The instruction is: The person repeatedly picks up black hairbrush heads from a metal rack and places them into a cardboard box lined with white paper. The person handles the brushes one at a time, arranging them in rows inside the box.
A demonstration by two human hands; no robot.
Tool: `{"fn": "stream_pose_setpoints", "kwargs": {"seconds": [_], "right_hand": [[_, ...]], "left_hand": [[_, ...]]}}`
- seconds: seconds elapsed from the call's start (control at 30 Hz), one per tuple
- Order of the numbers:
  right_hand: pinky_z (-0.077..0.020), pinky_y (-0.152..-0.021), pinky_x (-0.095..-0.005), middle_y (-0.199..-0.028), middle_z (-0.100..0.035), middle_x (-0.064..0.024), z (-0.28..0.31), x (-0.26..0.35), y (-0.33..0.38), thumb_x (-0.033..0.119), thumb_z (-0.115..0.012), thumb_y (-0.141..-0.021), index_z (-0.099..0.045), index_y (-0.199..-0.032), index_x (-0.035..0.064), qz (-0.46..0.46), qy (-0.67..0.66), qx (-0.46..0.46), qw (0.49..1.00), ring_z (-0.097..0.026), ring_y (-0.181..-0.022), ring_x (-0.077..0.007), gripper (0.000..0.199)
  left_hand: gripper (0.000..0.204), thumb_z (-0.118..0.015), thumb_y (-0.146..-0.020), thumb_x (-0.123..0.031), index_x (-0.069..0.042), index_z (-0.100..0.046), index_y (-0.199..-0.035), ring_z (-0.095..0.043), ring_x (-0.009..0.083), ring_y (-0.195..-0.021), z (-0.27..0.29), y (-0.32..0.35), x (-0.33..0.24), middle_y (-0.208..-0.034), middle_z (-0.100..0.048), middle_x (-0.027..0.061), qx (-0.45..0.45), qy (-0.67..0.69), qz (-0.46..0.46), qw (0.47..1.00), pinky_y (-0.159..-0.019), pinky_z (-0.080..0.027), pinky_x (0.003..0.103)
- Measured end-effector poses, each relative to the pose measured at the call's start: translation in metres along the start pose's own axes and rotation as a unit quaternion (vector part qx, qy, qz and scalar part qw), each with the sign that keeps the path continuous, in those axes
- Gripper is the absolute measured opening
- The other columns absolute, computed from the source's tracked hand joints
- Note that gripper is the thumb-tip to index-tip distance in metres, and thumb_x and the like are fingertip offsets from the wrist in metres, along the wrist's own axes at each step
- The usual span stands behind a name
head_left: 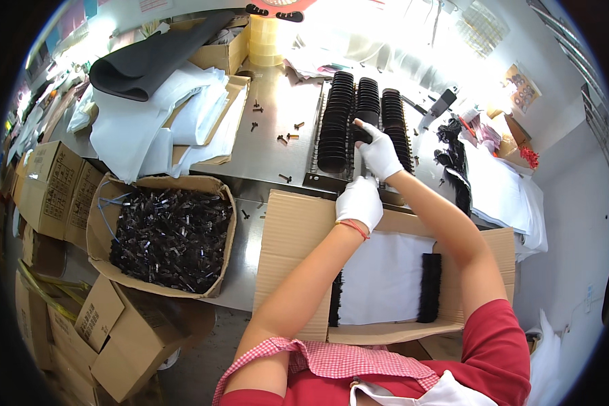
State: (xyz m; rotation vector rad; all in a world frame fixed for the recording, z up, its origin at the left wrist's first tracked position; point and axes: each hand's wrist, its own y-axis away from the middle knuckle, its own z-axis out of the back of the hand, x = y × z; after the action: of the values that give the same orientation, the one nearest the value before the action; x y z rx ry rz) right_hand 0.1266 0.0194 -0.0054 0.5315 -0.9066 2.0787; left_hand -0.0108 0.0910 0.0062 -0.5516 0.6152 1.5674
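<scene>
- Biggest worry imo: the right hand (pixel 381 157) could bump the neighbouring rows, since they're packed so close.
- Pieces might also drop into the open carton (pixel 284 233) if the left hand (pixel 360 205) slips at the rack's near edge.
- Grip: can't tell if either hand's clamped on anything.
- The black pieces (pixel 337 125) look thin and rounded, standing in the rack (pixel 320 181) on the tabletop (pixel 267 152).

I have both arms (pixel 295 287) stretched forward, the gloved left hand (pixel 360 204) curled just short of the gloved right hand (pixel 381 155).
</scene>
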Motion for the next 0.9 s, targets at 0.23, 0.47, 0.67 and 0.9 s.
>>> {"fn": "stream_pose_setpoints", "kwargs": {"seconds": [0.23,0.47,0.67,0.9], "right_hand": [[-0.0486,-0.102,-0.0379,-0.129,-0.061,-0.0222,0.011,0.007,-0.015,-0.004,-0.05,-0.089,-0.059,-0.127,0.0009,0.243,0.278,-0.024,0.929,-0.061,-0.119,-0.034,0.04],[-0.0514,-0.094,-0.0349,-0.119,-0.067,-0.017,0.076,0.084,0.024,0.015,-0.064,-0.089,-0.062,-0.13,0.0067,0.086,0.015,0.276,0.957,-0.067,-0.107,-0.023,0.041],[-0.0479,-0.098,-0.0311,-0.122,-0.065,-0.0146,0.066,-0.01,-0.043,0.023,-0.074,-0.085,-0.047,-0.14,-0.0025,-0.111,0.022,0.06,0.992,-0.063,-0.11,-0.0226,0.066],[-0.0532,-0.084,-0.0296,-0.111,-0.063,-0.0109,0.025,-0.048,-0.084,0.0,-0.074,-0.079,-0.029,-0.15,-0.0037,-0.235,-0.433,0.136,0.859,-0.064,-0.097,-0.0169,0.084]], "left_hand": [[0.027,-0.055,-0.093,-0.018,-0.003,-0.06,-0.114,-0.065,0.0347,-0.106,0.0,-0.003,0.006,-0.112,-0.065,0.0193,-0.012,0.113,-0.001,0.994,-0.089,-0.054,0.042],[0.03,-0.058,-0.099,-0.041,-0.023,-0.052,-0.122,-0.063,0.0147,-0.095,0.017,-0.006,0.003,-0.111,-0.06,0.0013,0.08,0.898,0.094,0.422,-0.082,-0.054,0.039],[0.014,-0.064,-0.09,-0.017,-0.011,-0.057,-0.1,-0.067,0.0239,-0.082,0.003,-0.008,0.005,-0.086,-0.066,0.008,-0.015,0.518,0.081,0.852,-0.078,-0.055,0.037],[0.027,-0.053,-0.087,-0.015,-0.003,-0.063,-0.11,-0.064,0.0405,-0.103,-0.01,-0.011,0.013,-0.107,-0.066,0.0262,-0.026,0.146,0.021,0.989,-0.091,-0.051,0.046]]}}
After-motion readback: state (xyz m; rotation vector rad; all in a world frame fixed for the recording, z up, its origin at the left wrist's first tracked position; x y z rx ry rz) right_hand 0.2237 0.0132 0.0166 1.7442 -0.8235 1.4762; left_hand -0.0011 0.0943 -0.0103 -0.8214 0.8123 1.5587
